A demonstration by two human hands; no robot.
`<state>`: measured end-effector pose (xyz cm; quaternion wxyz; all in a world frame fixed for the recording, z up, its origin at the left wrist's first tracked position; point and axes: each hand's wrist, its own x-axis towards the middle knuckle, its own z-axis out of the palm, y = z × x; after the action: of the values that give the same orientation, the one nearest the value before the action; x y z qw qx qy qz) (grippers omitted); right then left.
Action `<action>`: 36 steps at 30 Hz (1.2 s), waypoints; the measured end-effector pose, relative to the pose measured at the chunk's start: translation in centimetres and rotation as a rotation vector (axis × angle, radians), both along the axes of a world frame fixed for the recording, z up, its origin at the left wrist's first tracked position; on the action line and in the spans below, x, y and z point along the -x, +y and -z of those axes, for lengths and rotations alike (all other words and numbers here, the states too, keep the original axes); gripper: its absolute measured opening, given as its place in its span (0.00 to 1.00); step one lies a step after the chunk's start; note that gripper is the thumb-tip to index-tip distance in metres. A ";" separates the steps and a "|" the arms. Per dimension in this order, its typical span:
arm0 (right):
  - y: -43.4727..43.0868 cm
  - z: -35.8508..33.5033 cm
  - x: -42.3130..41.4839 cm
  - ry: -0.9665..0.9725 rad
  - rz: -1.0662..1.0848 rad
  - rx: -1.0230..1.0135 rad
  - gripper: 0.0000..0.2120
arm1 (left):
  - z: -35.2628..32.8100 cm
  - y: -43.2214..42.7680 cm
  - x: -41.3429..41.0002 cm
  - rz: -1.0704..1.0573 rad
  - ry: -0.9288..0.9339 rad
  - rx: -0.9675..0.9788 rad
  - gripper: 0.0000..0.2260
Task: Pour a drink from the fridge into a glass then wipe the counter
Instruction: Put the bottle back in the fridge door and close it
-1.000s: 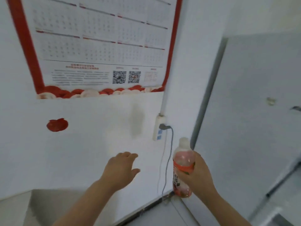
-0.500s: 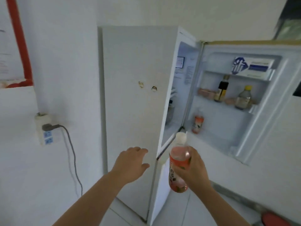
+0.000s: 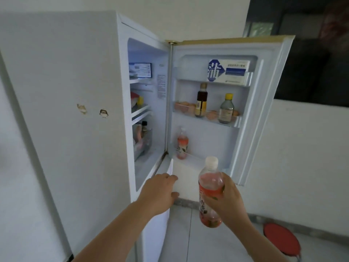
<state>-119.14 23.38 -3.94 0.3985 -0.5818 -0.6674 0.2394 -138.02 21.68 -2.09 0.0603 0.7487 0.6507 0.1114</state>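
In the head view, in front of the open white fridge (image 3: 62,91): gripping the clear plastic bottle of pink-red drink with a white screw cap (image 3: 210,193) in the right hand (image 3: 225,199), fingers wrapping round the labelled middle of the body, bottle upright and level with the lower edge of the open fridge door (image 3: 264,103). Reaching forward with the left hand (image 3: 158,191), palm down, fingers loosely spread and holding nothing, fingertips near the front edge of the fridge body below the upper compartment.

Handling, as a judgement: looking nearly full, so carrying moderate weight; thin-walled plastic likely giving slightly under squeeze; possibly cold and damp, so somewhat slippery. Holding best at the labelled waist, as at present, with the cap left free for unscrewing by the other hand. Not fragile, though spilling once uncapped.

Standing on the lowest door shelf: a second similar pink-red bottle (image 3: 182,144). Sitting on the shelf above: a dark brown sauce bottle (image 3: 201,100) and a yellow-capped clear bottle (image 3: 226,108).

Showing no glass, no counter and no cloth anywhere in this view. Remaining unreadable: label text on the held bottle. Lying partly hidden in shadow: contents of the inner shelves. Being cut off at the lower right edge: a round red stool (image 3: 281,239).
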 end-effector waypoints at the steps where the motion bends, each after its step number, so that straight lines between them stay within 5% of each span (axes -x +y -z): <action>1: 1.3 0.1 0.0 0.006 0.014 0.002 0.30 | 0.1 1.7 0.0 0.015 -0.004 -0.009 0.23; 14: 17.8 -1.2 1.7 0.048 0.177 -0.075 0.34 | -1.0 22.2 2.0 0.102 -0.111 -0.135 0.14; 29: 33.6 1.7 1.7 0.111 0.024 -0.036 0.31 | -4.6 36.4 0.8 0.045 -0.116 -0.421 0.28; 36: 37.8 4.2 2.7 0.218 -0.014 0.180 0.15 | -3.7 40.3 1.8 0.073 -0.035 -0.457 0.33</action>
<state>-121.83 61.21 -8.15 0.4133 -0.5811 -0.5999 0.3629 -139.78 61.95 1.61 -0.0955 0.7641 0.5798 0.2662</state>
